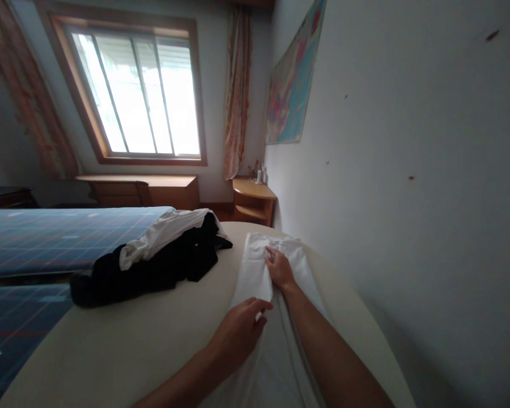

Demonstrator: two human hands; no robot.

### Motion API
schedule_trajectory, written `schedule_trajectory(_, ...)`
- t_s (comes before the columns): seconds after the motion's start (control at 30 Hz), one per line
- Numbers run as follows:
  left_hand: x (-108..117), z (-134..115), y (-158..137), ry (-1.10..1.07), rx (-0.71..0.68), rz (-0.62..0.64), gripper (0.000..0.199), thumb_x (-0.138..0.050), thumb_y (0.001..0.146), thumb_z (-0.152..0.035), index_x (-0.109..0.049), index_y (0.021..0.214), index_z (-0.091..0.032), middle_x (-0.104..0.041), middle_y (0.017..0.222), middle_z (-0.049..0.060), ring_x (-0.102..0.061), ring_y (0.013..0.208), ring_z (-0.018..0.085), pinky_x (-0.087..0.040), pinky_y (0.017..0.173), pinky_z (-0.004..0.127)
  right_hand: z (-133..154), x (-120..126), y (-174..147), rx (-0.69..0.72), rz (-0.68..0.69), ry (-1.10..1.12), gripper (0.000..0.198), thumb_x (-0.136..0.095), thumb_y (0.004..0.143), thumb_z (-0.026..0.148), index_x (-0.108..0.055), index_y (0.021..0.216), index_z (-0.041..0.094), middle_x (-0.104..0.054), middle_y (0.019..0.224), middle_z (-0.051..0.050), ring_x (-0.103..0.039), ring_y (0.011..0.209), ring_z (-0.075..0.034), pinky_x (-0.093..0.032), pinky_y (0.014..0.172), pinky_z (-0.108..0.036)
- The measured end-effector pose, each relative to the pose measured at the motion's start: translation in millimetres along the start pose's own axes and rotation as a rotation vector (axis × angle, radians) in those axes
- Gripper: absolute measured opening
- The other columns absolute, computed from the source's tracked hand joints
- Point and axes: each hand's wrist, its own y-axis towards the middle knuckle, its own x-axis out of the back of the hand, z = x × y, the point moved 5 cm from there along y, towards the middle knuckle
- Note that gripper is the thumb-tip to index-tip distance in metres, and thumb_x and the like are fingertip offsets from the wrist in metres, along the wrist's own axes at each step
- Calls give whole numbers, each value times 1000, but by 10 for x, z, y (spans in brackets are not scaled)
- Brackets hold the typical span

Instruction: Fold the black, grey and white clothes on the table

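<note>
A white garment (255,269) is spread lengthwise along the pale, rounded counter (170,340), from its far edge toward the viewer, and a long fold is shown down its middle. By the right hand (275,265), the upper part of that fold is gripped between thumb and fingers near the garment's far end. The left hand (243,327) is placed nearer, over the garment's left side, with fingers curled and thumb and forefinger brought close together; whether cloth is pinched there cannot be told. To the left, well apart from both hands, black clothes (165,272) are heaped on the counter, and a second white garment (165,229) is draped across them. Beyond the counter's left edge, a bed (59,238) is covered in blue checked cloth. Farther back, a wooden desk (170,181) is set below a bright window (140,96), which is flanked by patterned curtains (238,96). In the corner, small objects are held on a wooden shelf unit (253,190), and a colourful map (293,85) is hung on the right-hand wall (386,124).
</note>
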Motion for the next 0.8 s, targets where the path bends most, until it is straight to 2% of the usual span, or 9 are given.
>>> schedule_trajectory(0.07,-16,-3,3,-10,-1,-5,33,-54,91,-18,-66,120,-26,-70,113,2,-67,81,15,-51,85,26,-11,6,-3,-10,2,-21,47,-43,92,22,-58,137,17,-62,136,-9,-55,126,-21,-38,109,-30)
schedule_trajectory(0.2,-81,11,-2,23,-96,10,31,-46,96,-21,-66,120,-22,-71,111,5,-65,101,19,-48,95,29,-16,-29,-14,-5,27,-62,46,-49,89,21,-61,134,17,-63,134,-11,-56,125,-24,-37,110,-34)
schedule_trajectory(0.3,-104,44,-8,-8,-173,12,31,-40,99,-20,-65,118,-21,-70,114,6,-62,108,19,-45,101,31,-31,-68,3,-2,34,-71,51,-47,91,20,-54,141,15,-54,144,-12,-49,133,-23,-33,114,-34)
schedule_trajectory(0.4,-105,40,-27,-8,-224,28,29,-48,94,-18,-63,119,-20,-68,118,5,-59,113,19,-42,104,32,-56,-96,38,4,31,-71,57,-44,91,17,-43,148,15,-40,156,-9,-40,141,-19,-30,116,-32)
schedule_trajectory(0.47,-102,31,-40,25,-199,34,34,-57,88,-17,-62,121,-19,-68,118,6,-59,113,21,-43,104,34,-70,-104,59,11,29,-71,60,-44,91,16,-39,150,14,-34,159,-9,-38,142,-19,-28,116,-32)
schedule_trajectory(0.57,-108,41,-42,78,-105,29,40,-63,81,-16,-62,121,-18,-70,108,6,-59,107,23,-46,99,36,-86,-102,71,11,32,-74,58,-48,89,17,-44,147,12,-47,151,-11,-46,136,-21,-30,115,-32)
schedule_trajectory(0.67,-136,51,-17,104,-101,23,33,-61,83,-14,-67,115,-20,-71,103,5,-60,104,23,-47,97,36,-94,-95,70,9,36,-79,47,-49,90,20,-58,136,14,-63,135,-10,-54,127,-21,-33,112,-30)
schedule_trajectory(0.73,-155,61,4,108,-119,19,30,-59,85,-14,-69,112,-20,-71,104,5,-60,102,22,-47,97,36,-97,-94,71,4,31,-85,45,-48,91,20,-60,134,15,-62,135,-10,-54,127,-20,-33,112,-29)
schedule_trajectory(0.8,-159,68,14,102,-121,18,30,-58,87,-15,-69,114,-21,-71,104,6,-60,101,22,-48,95,35,-101,-100,75,-8,22,-94,49,-46,91,19,-55,139,13,-57,141,-11,-50,131,-19,-32,113,-29)
